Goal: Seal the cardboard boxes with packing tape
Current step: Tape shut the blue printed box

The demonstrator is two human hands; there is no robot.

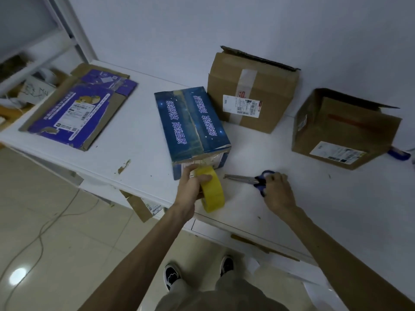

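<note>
Standing at the white bench [139, 142], the person has the blue box [190, 122] squarely in front of them, and everything else is easiest placed from it. At the box's near end the left hand [190, 187] grips the yellow tape roll [213, 194], with the fingers curled over the top of the roll and the thumb up against the cardboard. Just right of the box, the right hand [278, 191] is curled over the blue handles of the scissors [247, 180]. Their closed blades lie flat on the bench, pointing toward the roll. Close behind the box stands a brown box [251, 95] with a shipping label. Well off to the right sits another brown box [343, 131] with its flaps up, and to the left lies a flattened purple carton [78, 108].

To my eye the blue box is thin, scuffed card. It looks light enough to slide or dent if the tape is pulled hard, so it wants a hand bracing it. The roll looks stiff, light and slick, and is best held around its rim or through the core so it can turn. A loose strip of tape would be flimsy and would fold onto itself, so it is better kept taut near the cut. The scissors are best taken by the loops.
</note>
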